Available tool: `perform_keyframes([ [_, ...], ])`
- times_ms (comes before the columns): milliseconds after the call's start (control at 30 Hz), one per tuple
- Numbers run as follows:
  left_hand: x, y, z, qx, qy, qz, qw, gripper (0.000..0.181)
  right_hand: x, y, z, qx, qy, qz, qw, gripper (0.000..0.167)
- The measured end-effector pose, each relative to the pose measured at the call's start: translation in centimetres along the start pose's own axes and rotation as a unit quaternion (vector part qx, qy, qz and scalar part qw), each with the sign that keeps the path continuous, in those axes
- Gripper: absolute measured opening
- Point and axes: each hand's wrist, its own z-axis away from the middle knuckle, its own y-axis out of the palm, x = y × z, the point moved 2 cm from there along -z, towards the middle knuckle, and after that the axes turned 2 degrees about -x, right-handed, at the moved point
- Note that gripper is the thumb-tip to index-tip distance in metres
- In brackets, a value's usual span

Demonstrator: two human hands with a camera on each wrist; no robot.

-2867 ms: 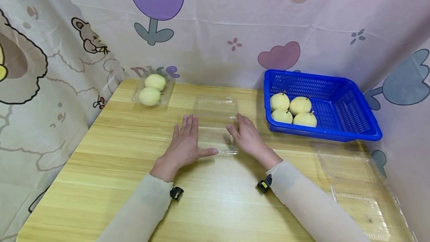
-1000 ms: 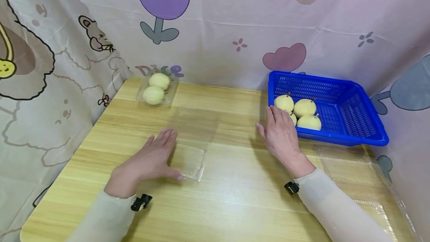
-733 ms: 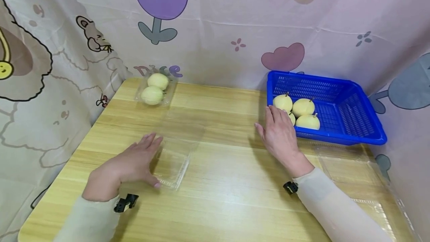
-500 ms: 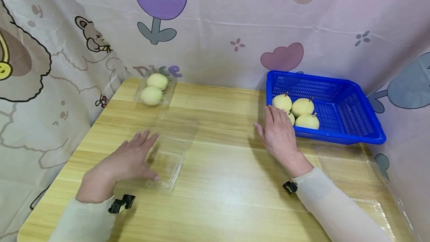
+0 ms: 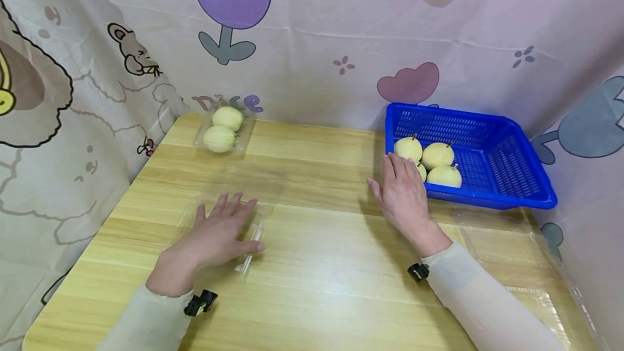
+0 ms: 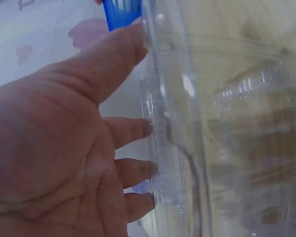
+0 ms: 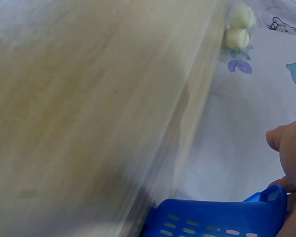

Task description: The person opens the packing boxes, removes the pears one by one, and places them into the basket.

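Head view showed the left hand (image 5: 212, 237) spread over the clear box (image 5: 252, 229) on the table (image 5: 322, 291), gripping nothing; the right hand (image 5: 403, 194) touched a corner of the basket (image 5: 492, 198) near pears (image 5: 444, 176), its grip unclear.

- A clear plastic box (image 5: 251, 227) lies opened out on the front left of the table, its lid (image 5: 253, 182) stretching away from the far edge, only faintly visible. The left hand (image 5: 213, 237) is spread over the box, fingertips at its edge, hiding part of it.
- A blue plastic basket (image 5: 524, 196) with slotted walls stands upright at the back right, beside the curtain. The right hand (image 5: 405, 195) rests at its near left corner.
- Four pale yellow pears (image 5: 438, 155) with brown stems sit close together in the basket's left end; one is mostly hidden behind the right hand.
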Motion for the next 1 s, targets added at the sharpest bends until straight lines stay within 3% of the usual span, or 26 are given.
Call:
perform_keyframes([
  [167, 2.4, -0.6, 0.8, 0.009, -0.033, 0.016, 0.9993, 0.112, -0.1, 0.0, 0.0, -0.006, -0.001, 0.0, 1.0, 0.065],
  [433, 7.7, -2.3, 2.2, 0.023, -0.082, 0.026, 0.996, 0.122, -0.1, 0.0, 0.0, -0.001, 0.003, 0.0, 1.0, 0.065],
  [733, 14.0, -4.1, 3.7, 0.047, -0.102, 0.06, 0.9919, 0.122, 0.1, 0.0, 0.0, 0.0, 0.001, 0.001, 1.0, 0.065],
  [867, 15.6, -4.6, 4.2, 0.05, -0.117, 0.076, 0.989, 0.12, 0.1, 0.0, 0.0, 0.002, 0.002, 0.001, 1.0, 0.065],
  [1000, 16.2, -4.8, 4.4, 0.047, -0.126, 0.077, 0.988, 0.116, 0.1, 0.0, 0.0, 0.0, 0.004, 0.002, 1.0, 0.066],
])
